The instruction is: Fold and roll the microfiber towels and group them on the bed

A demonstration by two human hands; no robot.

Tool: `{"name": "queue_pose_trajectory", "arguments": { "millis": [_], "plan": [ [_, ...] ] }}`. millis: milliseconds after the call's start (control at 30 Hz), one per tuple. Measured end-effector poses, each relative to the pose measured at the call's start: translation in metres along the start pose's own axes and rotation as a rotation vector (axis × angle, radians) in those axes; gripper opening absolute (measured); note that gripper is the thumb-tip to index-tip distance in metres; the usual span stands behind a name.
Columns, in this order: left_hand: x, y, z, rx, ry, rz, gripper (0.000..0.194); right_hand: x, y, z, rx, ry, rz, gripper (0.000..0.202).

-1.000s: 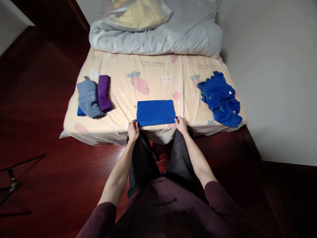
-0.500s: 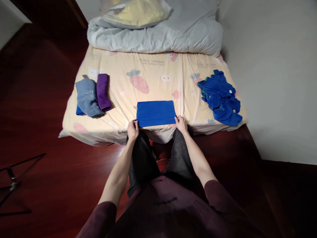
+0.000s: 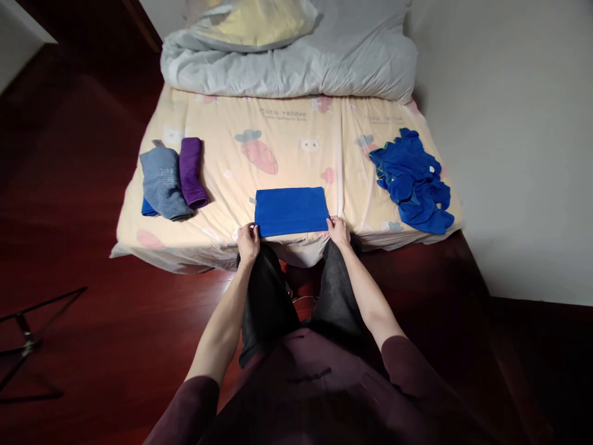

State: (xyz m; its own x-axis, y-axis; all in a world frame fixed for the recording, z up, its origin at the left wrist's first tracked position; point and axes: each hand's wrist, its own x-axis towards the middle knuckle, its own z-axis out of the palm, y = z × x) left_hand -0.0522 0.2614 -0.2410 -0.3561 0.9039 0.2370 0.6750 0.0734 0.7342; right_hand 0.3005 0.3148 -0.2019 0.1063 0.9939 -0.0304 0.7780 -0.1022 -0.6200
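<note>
On the left of the cream, carrot-printed bedsheet [image 3: 222,161], a greyish-blue folded plush cloth [image 3: 161,179] lies against a narrow purple folded cloth [image 3: 191,167], both well apart from the work and best left undisturbed. Next comes the left hand [image 3: 249,242], its thumb and fingers pinching the near left corner of a flat, rectangular, bright blue folded cloth [image 3: 291,212]. This cloth rests by the bed's near edge, in front of the person's knees, a small pale tag [image 3: 252,201] sticking out on its left side. The near edge slants slightly, its left end closer to the body; a small correction there would square it. The right hand [image 3: 339,232] grips the near right corner likewise. Equal, gentle tension from both sides should keep the layers aligned and the edge crease-free; pulling harder with one hand could skew them. Farther right, well clear, lies a crumpled deep-blue fabric heap [image 3: 414,182].
</note>
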Motion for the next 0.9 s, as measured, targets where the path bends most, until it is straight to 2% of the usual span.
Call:
{"name": "queue_pose_trajectory", "arguments": {
  "millis": [167,267,333,500,633,767,900],
  "plan": [
    [-0.005,0.005,-0.008,0.015,0.033,0.113,0.033,-0.003,0.001,-0.005,0.057,0.105,-0.129,0.021],
    [-0.008,0.009,-0.01,-0.014,-0.035,0.207,0.032,-0.006,0.002,-0.004,0.11,0.086,-0.268,0.024],
    [-0.008,0.011,-0.01,-0.037,-0.098,0.25,0.032,-0.007,0.002,-0.003,0.139,0.043,-0.309,0.026],
    [-0.004,0.013,-0.006,-0.034,-0.187,0.222,0.042,-0.007,0.002,0.0,0.122,-0.025,-0.271,0.027],
    [-0.003,0.01,-0.006,-0.023,-0.223,0.216,0.06,-0.005,0.003,-0.001,0.099,-0.064,-0.281,0.042],
    [-0.002,0.007,-0.005,-0.006,-0.238,0.197,0.062,-0.004,0.006,-0.002,0.081,-0.105,-0.315,0.064],
    [0.0,0.004,-0.004,-0.037,-0.221,0.192,0.063,-0.003,0.008,-0.001,0.098,-0.104,-0.298,0.065]
  ]
}}
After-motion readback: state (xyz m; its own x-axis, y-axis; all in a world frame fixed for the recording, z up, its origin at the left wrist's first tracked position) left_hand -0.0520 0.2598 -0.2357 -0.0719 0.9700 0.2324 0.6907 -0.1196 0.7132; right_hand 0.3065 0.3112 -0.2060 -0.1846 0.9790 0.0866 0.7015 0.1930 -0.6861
